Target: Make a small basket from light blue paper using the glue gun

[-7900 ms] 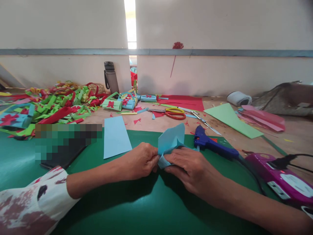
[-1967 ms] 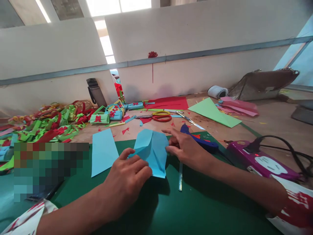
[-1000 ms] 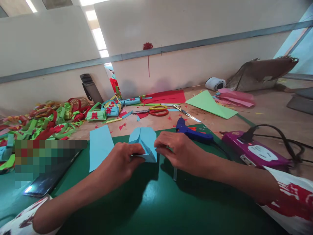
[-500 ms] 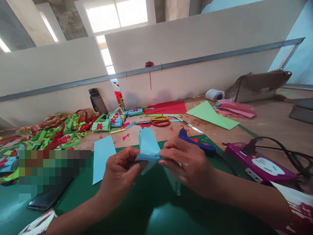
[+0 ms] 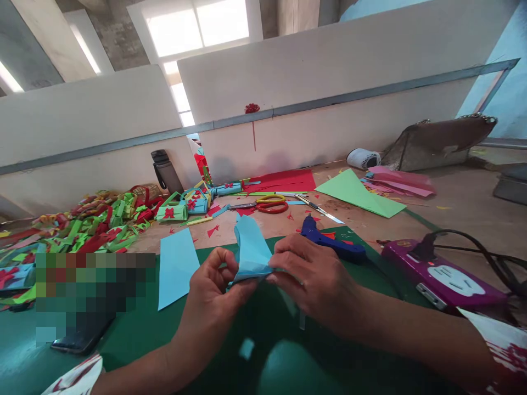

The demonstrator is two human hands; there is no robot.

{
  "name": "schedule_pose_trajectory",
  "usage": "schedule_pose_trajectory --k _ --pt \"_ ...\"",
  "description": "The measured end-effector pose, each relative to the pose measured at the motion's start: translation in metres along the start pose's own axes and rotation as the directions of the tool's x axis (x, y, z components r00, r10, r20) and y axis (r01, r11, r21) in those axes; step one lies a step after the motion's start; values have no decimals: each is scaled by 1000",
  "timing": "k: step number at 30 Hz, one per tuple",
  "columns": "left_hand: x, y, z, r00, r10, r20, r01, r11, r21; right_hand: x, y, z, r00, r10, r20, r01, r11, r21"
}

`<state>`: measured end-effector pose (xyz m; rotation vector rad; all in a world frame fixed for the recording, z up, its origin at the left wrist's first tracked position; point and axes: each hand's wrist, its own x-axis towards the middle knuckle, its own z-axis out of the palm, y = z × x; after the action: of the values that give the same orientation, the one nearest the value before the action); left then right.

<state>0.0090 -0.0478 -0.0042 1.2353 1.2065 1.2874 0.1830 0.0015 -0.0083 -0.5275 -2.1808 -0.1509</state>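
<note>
A folded blue paper piece [image 5: 252, 247] is held up over the green mat between my hands. My left hand [image 5: 218, 288] pinches its lower left edge, thumb running along the bottom. The fingertips of my right hand [image 5: 308, 274] grip its lower right corner. Flat on the mat, left of my left hand, lies a blue paper sheet [image 5: 177, 269]. Just behind my right hand rests a blue glue gun [image 5: 331, 241]. Scissors with yellow and red handles [image 5: 272, 205] and an open cutter knife [image 5: 319, 209] lie farther back.
Green paper [image 5: 360, 195] and red paper [image 5: 284, 180] lie at the back. A purple power strip [image 5: 444, 274] with black cables is at right. Small paper bags [image 5: 172, 213] and a colourful heap [image 5: 99, 222] sit at left, near a dark bottle [image 5: 167, 173] and a partly blurred phone [image 5: 84, 332].
The blue paper piece has tilted, its lower fold now flatter. My left hand has moved slightly right, its thumb farther along the bottom edge. My right hand stays at the corner.
</note>
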Motion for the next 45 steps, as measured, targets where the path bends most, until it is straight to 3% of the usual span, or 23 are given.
schedule_pose_trajectory --k 6,13,17,29,33,37,41,45 --pt "1 0 -4 999 -43 32 45 998 -51 -3 3 5 998 56 29 -59 992 113" --pt "3 3 -8 985 43 169 -89 957 276 -2 6 7 1000 2 28 -7 986 168" --pt "3 3 -6 966 81 244 -156 940 304 -5 5 10 999 -15 39 8 985 174" --pt "0 1 -3 968 152 201 -202 946 255 -4 3 8 999 -18 29 13 985 173" --pt "-1 1 -3 965 176 196 -223 942 252 0 0 2 998 7 -64 3 989 147" --pt "0 2 -2 941 273 201 -318 915 249 0 -2 0 983 -71 -169 86 993 83" --pt "-2 1 -2 905 354 236 -414 860 298 0 -1 1 978 -152 -143 160 986 43" --pt "-5 -3 -6 871 425 247 -491 779 390 1 1 2 984 -127 -127 133 990 42"
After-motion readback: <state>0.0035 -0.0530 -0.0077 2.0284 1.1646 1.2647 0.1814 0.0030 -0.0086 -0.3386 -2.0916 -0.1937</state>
